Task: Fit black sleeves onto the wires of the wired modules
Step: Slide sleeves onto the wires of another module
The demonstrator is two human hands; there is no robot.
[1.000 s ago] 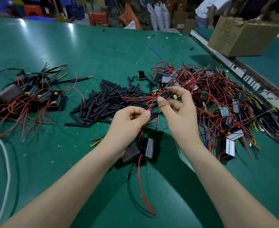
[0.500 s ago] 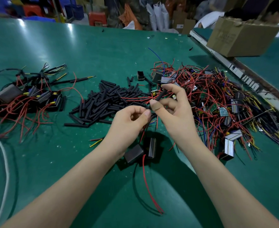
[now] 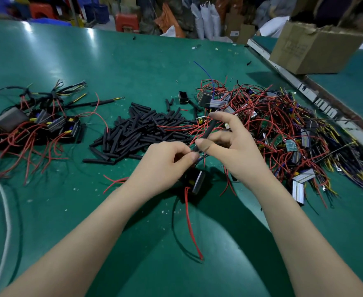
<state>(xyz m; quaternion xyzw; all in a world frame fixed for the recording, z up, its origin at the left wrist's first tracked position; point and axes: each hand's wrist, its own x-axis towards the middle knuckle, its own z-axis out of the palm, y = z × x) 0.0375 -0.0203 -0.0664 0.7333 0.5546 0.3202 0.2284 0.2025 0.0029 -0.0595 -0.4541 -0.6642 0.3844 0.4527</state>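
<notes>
**Sleeve at the wire ends — both hands engaged**

Right hand (image 3: 229,146): thumb and forefinger pinch one black sleeve (image 3: 207,133), held slanted above the table, upper end toward the forefinger tip, lower end at the thumb. The other fingers are loosely spread.

Left hand (image 3: 165,161): fingers curled, thumb and forefinger pinching thin wires (image 3: 202,156) just below the sleeve's lower end. Whether the wires have entered the sleeve cannot be told.

Module (image 3: 197,182): black block with a grey face, directly beneath the two hands, partly hidden by the left hand. A red lead (image 3: 192,228) and a black lead trail from it toward the viewer across the table.

Sleeve stock (image 3: 142,129): loose heap of black sleeves, just beyond the left hand, mid-table.

Unsleeved modules (image 3: 283,129): large tangle of red, yellow and dark wires with small blocks — right of the hands, reaching toward the table's right edge.

Sleeved modules (image 3: 36,123): smaller cluster on the far left, several wires carrying black sleeves.

Table (image 3: 90,67): green mat surface. A white cable (image 3: 5,211) runs along its left side.

Box (image 3: 313,50): brown cardboard, far right, on the adjoining table.
</notes>
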